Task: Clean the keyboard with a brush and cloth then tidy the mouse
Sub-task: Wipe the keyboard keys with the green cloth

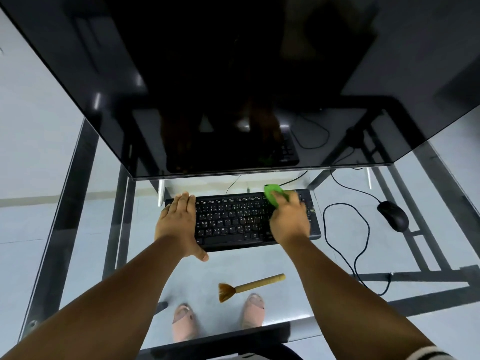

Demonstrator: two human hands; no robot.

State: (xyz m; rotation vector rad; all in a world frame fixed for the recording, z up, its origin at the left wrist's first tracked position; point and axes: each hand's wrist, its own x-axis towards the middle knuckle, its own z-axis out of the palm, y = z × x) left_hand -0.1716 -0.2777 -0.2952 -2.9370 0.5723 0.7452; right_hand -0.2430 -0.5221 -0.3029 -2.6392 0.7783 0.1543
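Observation:
A black keyboard (233, 220) lies on the glass desk below the monitor. My left hand (179, 220) rests flat on the keyboard's left end, fingers together, holding nothing. My right hand (289, 219) presses a green cloth (274, 194) onto the keyboard's upper right part; the hand is blurred. A brush (250, 285) with a light wooden handle and brown bristles lies on the glass near me, apart from both hands. The black wired mouse (392, 215) sits to the right of the keyboard, its cable (363, 237) looping across the glass.
A large dark monitor (233, 87) overhangs the back of the desk. The glass desk top (104, 229) has a black metal frame showing through it. My feet in pale shoes (253, 309) show under the glass.

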